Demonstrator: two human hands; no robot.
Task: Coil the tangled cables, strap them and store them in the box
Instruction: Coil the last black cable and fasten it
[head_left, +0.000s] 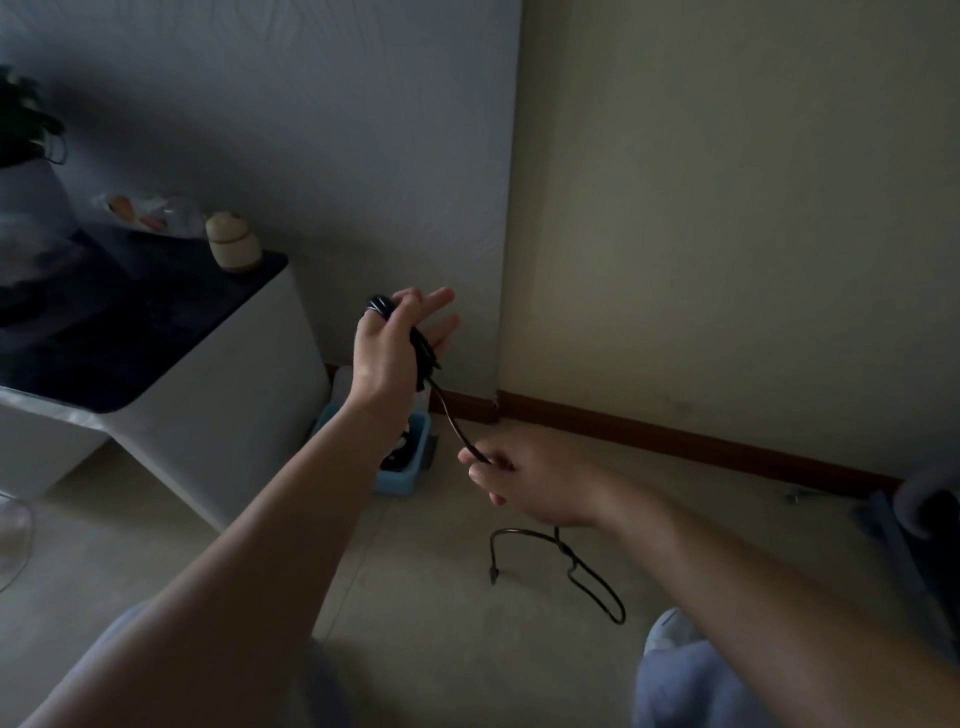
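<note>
The left hand (384, 348) grips the coil (423, 356), and the cable (452, 421) slants down and right to the pinching right hand (530, 478), with the tail (571, 566) on the floor below it.

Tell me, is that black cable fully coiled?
Partly coiled: loops of the black cable sit bunched in the left hand, the right hand pinches the strand, and its tail lies loose on the floor.

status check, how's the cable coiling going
Left hand holds the coil, right hand pinches the cable feeding it. Loose tail on the floor, not yet wound. Blue box beyond, partly behind the left forearm.
</note>
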